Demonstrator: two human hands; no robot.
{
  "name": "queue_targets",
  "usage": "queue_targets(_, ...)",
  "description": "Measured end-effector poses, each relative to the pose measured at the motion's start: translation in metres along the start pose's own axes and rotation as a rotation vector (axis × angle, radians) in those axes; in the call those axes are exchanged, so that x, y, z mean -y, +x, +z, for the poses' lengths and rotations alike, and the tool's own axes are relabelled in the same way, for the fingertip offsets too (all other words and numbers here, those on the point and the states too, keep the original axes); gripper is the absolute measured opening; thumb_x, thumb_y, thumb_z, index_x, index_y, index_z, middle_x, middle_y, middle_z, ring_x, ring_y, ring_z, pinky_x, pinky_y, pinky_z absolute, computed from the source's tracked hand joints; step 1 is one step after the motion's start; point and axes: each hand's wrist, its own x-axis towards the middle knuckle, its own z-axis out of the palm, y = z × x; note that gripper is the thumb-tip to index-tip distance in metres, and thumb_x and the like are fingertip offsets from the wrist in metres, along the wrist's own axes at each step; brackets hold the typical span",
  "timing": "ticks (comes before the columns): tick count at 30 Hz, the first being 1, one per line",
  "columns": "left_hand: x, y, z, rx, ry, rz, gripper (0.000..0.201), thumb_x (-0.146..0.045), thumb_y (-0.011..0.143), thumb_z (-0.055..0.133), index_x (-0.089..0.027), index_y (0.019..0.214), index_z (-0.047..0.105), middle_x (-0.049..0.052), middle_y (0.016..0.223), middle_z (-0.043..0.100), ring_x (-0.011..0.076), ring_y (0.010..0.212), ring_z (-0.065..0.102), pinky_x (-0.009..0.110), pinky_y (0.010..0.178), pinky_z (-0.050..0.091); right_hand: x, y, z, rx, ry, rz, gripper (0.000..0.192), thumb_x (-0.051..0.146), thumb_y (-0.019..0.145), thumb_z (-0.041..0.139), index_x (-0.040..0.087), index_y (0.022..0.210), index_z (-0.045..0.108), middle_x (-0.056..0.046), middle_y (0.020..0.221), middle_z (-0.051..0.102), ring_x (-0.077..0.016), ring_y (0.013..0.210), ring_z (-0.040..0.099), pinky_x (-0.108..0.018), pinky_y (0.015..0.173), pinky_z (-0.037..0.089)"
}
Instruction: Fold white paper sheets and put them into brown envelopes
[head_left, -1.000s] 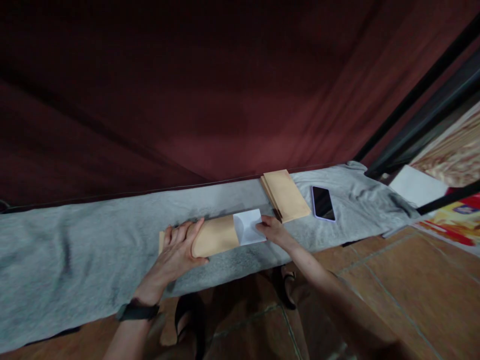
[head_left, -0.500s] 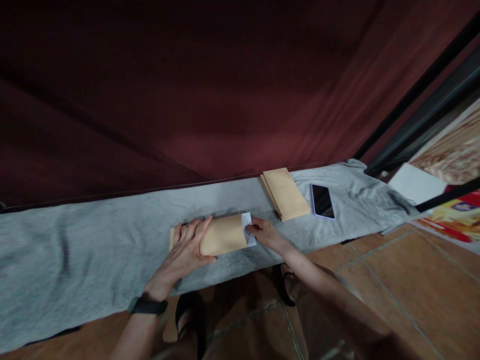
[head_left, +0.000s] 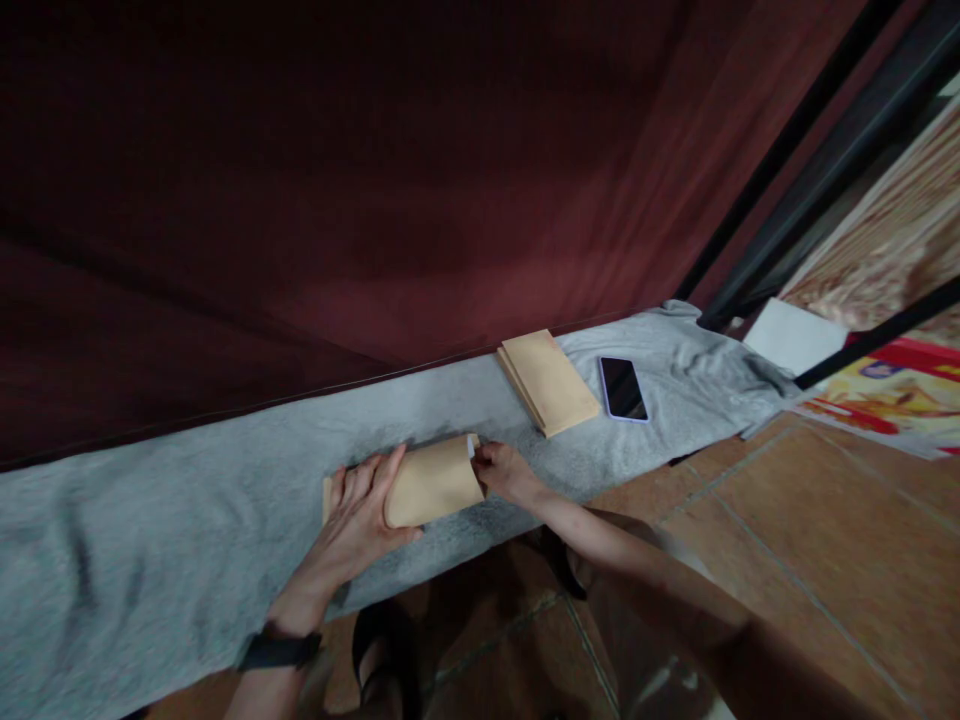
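Note:
A tan paper envelope point(head_left: 435, 482) lies on the grey cloth in front of me, its mouth to the right. My left hand point(head_left: 365, 515) rests flat across its left part, fingers spread over the top and thumb near the close edge. At the mouth, my right hand point(head_left: 504, 472) is closed, its fingertips partly inside. A small bit of white paper point(head_left: 471, 447) shows at the opening beside those fingers; the rest of the sheet is hidden in the envelope.
Beyond my right hand lies a stack of tan envelopes point(head_left: 551, 382), with a dark-screened phone point(head_left: 623, 388) to its right. Grey cloth point(head_left: 187, 500) covers the narrow surface. A dark red curtain point(head_left: 420, 250) hangs behind, and black poles point(head_left: 795, 160) stand at the right.
The white paper has slid left into the envelope, leaving only a small piece showing. My right fingers have followed it into the mouth. The left hand still lies on the envelope.

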Motion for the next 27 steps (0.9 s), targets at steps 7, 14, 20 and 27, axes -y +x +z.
queue_targets(7,0.001,0.0,0.001,-0.01,0.026,0.01,0.116,-0.057,0.07,0.074,-0.027,0.161,0.009,0.015,0.141,0.05,0.037,0.129,0.045,0.054,0.115,0.019,0.01,-0.011,0.002,-0.114,-0.113,-0.002,0.009,0.016,0.082,0.062,0.022,0.085,0.068,-0.004,0.088,0.073,-0.0202,0.08,0.066,-0.027,0.065,0.04)
queue_targets(14,0.0,0.0,-0.001,-0.028,0.044,0.027,0.111,-0.058,0.073,0.071,-0.025,0.161,0.011,0.016,0.141,0.05,0.0365,0.128,0.046,0.054,0.116,0.018,0.011,-0.014,0.005,-0.176,-0.046,0.055,0.02,0.019,0.083,0.065,0.023,0.102,0.061,-0.004,0.086,0.07,-0.0203,0.078,0.065,-0.028,0.065,0.04)
queue_targets(20,0.002,0.0,0.0,-0.03,0.04,0.025,0.11,-0.056,0.073,0.072,-0.024,0.161,0.015,0.016,0.142,0.049,0.0372,0.13,0.046,0.055,0.118,0.015,0.003,-0.007,0.007,-0.218,0.115,0.093,0.062,0.019,0.079,0.07,0.022,0.137,0.049,-0.002,0.093,0.071,-0.0201,0.084,0.066,-0.027,0.071,0.044)
queue_targets(27,0.001,0.0,0.003,-0.059,-0.028,0.067,0.107,-0.059,0.073,0.074,-0.026,0.16,0.02,0.019,0.16,0.033,0.0406,0.147,0.029,0.059,0.12,0.01,-0.004,0.005,0.009,-0.063,0.503,0.169,0.006,0.015,0.076,0.064,0.018,0.07,0.064,0.004,0.062,0.062,-0.0135,0.061,0.059,-0.022,0.057,0.043)
